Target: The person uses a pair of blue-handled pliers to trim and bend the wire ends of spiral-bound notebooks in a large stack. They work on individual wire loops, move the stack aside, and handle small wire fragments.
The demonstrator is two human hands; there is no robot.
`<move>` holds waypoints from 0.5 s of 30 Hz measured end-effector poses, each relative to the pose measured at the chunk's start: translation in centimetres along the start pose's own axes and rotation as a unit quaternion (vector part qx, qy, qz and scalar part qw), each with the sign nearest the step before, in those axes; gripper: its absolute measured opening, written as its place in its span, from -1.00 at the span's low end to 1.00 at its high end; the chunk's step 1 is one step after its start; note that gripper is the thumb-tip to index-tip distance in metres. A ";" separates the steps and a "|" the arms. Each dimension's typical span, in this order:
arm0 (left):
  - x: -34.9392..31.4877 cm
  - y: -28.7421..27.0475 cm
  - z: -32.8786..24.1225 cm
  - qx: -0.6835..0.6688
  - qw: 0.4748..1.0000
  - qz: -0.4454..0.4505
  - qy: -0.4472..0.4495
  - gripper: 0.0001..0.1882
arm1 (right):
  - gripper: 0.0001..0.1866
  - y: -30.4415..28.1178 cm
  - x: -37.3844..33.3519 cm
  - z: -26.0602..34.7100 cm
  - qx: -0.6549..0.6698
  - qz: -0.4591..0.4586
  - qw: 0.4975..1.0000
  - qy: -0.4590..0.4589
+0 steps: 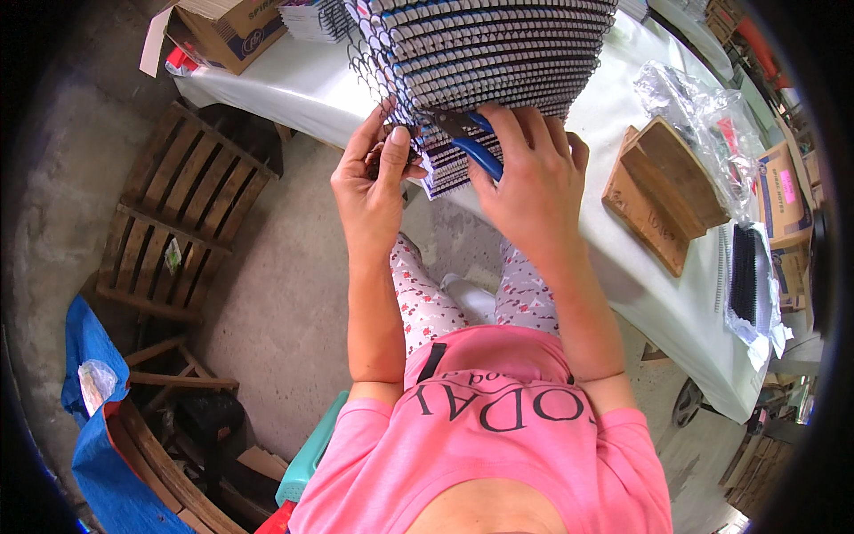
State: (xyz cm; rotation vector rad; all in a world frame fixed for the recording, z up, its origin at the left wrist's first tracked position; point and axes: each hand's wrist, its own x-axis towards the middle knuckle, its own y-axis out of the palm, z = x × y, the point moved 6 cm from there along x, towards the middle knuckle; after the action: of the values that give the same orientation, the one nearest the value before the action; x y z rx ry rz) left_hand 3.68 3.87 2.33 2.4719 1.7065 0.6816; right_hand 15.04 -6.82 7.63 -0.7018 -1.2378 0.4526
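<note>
A tall stack of spiral-bound notebooks (pixel 498 67) stands at the table's near edge, its rows of dark coils facing me. Loose coil ends stick out along the stack's left side. My right hand (pixel 538 173) is wrapped round the blue handles of wire cutters (pixel 479 157). Their dark jaws point left, against the coil ends at the lower left of the stack. Beside the same corner, my left hand (pixel 374 182) is closed with its thumb up, and dark curled bits of coil (pixel 391 162) show between its fingers. The fingertips' exact contact with the stack is hard to see.
On the white-covered table (pixel 294 96) stand an open cardboard box (pixel 227 36) at far left and a wooden angled block (pixel 663 191) at right. Clear plastic wrapping (pixel 685 102) and a bundle of black coils (pixel 743 276) lie nearby. A slatted wooden rack (pixel 182 209) stands left.
</note>
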 end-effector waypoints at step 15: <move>0.0 -0.3 -0.6 0.063 0.996 -0.006 0.056 -0.75 | -0.66 1.9 0.1 0.0 0.038 0.040 0.998 0.000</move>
State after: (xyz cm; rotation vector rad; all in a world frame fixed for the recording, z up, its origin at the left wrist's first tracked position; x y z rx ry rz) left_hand 3.18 3.89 2.73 2.5493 1.8564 0.7459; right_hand 15.18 -5.38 6.39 -0.6890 -1.1895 0.5632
